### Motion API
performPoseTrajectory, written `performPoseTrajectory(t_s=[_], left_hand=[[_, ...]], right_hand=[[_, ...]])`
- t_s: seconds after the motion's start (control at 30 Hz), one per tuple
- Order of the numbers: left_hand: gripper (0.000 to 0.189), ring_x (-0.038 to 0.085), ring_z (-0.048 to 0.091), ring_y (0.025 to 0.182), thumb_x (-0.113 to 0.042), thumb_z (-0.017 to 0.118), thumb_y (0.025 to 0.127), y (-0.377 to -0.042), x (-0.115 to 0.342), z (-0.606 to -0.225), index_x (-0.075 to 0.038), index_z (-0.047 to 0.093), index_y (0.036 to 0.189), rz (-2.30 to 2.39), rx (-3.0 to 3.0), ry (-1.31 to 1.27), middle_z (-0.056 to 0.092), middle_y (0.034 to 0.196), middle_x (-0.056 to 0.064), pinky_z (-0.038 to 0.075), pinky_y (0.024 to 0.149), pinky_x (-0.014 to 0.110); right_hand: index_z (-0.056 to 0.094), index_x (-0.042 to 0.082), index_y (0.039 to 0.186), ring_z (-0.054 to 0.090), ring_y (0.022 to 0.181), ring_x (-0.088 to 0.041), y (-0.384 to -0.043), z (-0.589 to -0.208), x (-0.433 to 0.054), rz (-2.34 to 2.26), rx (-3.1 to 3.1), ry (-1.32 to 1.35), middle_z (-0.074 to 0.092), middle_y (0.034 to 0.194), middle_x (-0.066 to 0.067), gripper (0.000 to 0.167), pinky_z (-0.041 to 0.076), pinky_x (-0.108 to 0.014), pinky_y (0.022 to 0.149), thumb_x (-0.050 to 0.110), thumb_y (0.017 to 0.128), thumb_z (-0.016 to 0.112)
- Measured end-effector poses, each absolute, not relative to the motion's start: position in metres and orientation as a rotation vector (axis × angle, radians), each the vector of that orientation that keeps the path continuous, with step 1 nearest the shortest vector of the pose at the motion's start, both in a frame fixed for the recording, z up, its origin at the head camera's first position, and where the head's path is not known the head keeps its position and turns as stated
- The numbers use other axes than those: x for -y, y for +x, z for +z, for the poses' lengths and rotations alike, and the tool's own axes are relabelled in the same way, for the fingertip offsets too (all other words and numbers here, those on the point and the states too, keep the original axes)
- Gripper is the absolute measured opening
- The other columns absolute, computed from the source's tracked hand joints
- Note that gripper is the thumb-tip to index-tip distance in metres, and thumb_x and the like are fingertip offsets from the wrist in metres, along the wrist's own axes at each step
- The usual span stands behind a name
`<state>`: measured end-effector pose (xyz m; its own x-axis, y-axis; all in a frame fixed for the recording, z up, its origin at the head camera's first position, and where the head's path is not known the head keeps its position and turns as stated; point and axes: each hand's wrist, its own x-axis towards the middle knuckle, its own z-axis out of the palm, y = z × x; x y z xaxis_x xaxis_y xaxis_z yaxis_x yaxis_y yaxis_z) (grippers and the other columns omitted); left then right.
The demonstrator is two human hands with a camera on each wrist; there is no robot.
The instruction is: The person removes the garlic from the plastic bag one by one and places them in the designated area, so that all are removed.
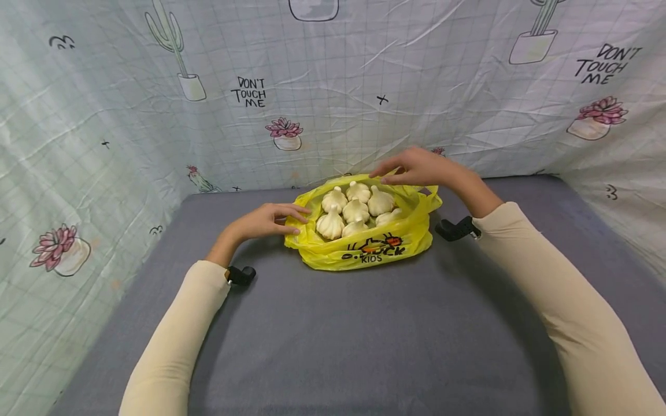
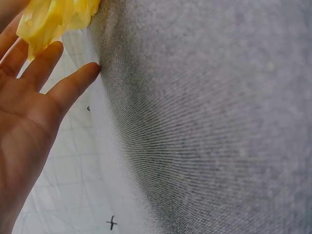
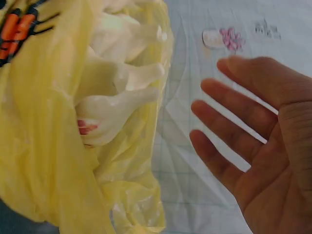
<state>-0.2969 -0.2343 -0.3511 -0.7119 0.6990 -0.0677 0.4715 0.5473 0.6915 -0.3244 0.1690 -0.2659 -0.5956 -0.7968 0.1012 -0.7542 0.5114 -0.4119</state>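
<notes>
A yellow plastic bag (image 1: 333, 263) with black lettering lies on the table, its mouth spread wide. Several white garlic bulbs (image 1: 356, 211) sit inside it; in the right wrist view one garlic bulb (image 3: 109, 114) has a reddish patch. My left hand (image 1: 265, 221) is at the bag's left rim, fingers extended along the plastic. From the left wrist, the fingers of that left hand (image 2: 36, 95) look spread beside the bag's edge (image 2: 58, 19). My right hand (image 1: 418, 166) hovers over the back right rim, fingers loosely bent and holding nothing, apart from the bag in the right wrist view.
The table has a grey cloth (image 1: 364, 341). Behind it hangs a pale curtain (image 1: 333, 75) printed with potted plants and words, close behind the bag. A loose bag handle (image 1: 432, 199) sticks up at the right. Each wrist carries a black camera mount (image 1: 241, 275).
</notes>
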Motion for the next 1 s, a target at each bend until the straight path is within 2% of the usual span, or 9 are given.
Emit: performPoseTrajectory(t_s=[0.13,0.23,0.33,0.47,0.57,0.83,1.0], left_hand=[[0.036,0.023,0.049,0.134,-0.027,0.070,0.098,-0.299,0.236,-0.353,-0.019,0.069,0.133,0.931,-2.449,0.948,0.051,0.153,-0.002,0.044,0.098,0.045],[0.036,0.025,0.057,0.111,-0.028,0.070,0.098,-0.302,0.237,-0.355,-0.020,0.069,0.133,0.926,-2.456,0.937,0.053,0.152,-0.003,0.045,0.088,0.042],[0.036,0.023,0.058,0.106,-0.029,0.070,0.098,-0.304,0.236,-0.356,-0.019,0.069,0.133,0.931,-2.464,0.915,0.055,0.150,-0.002,0.043,0.084,0.040],[0.036,0.019,0.054,0.129,-0.030,0.072,0.097,-0.306,0.234,-0.355,-0.019,0.070,0.131,0.938,-2.469,0.893,0.057,0.148,-0.002,0.042,0.091,0.042],[0.036,0.021,0.051,0.135,-0.030,0.072,0.096,-0.307,0.233,-0.355,-0.019,0.071,0.131,0.943,-2.467,0.884,0.057,0.147,-0.001,0.041,0.095,0.045],[0.035,0.021,0.047,0.140,-0.030,0.073,0.096,-0.308,0.232,-0.354,-0.021,0.071,0.130,0.920,-2.475,0.890,0.057,0.147,-0.003,0.041,0.095,0.043],[0.035,0.024,0.046,0.139,-0.024,0.073,0.096,-0.309,0.233,-0.355,-0.017,0.071,0.130,0.908,-2.479,0.898,0.055,0.149,0.000,0.041,0.088,0.042]], right_hand=[[0.065,0.007,0.137,0.065,0.120,-0.029,-0.341,-0.271,-0.167,-0.676,-2.570,-1.280,0.068,0.131,-0.014,0.038,0.053,-0.045,0.097,0.018,0.101,0.066],[0.061,0.005,0.140,0.060,0.127,-0.031,-0.351,-0.273,-0.165,-0.712,-2.491,-1.183,0.064,0.137,-0.015,0.042,0.049,-0.048,0.103,0.018,0.101,0.066],[0.057,0.004,0.144,0.056,0.132,-0.032,-0.362,-0.276,-0.164,-0.774,-2.393,-1.075,0.060,0.142,-0.015,0.046,0.045,-0.050,0.107,0.017,0.100,0.067],[0.054,0.002,0.145,0.052,0.136,-0.033,-0.376,-0.282,-0.167,-0.844,-2.286,-0.967,0.056,0.146,-0.016,0.048,0.043,-0.049,0.110,0.014,0.100,0.067],[0.053,0.001,0.146,0.050,0.138,-0.033,-0.385,-0.288,-0.169,-0.868,-2.218,-0.934,0.054,0.148,-0.017,0.049,0.042,-0.047,0.111,0.011,0.100,0.066],[0.049,0.001,0.149,0.043,0.143,-0.033,-0.403,-0.295,-0.168,-0.917,-1.979,-0.882,0.048,0.154,-0.016,0.051,0.041,-0.044,0.112,0.004,0.100,0.063],[0.052,0.003,0.147,0.035,0.148,-0.033,-0.413,-0.305,-0.164,-0.866,-1.902,-0.839,0.045,0.157,-0.013,0.047,0.032,-0.045,0.118,0.007,0.101,0.063]])
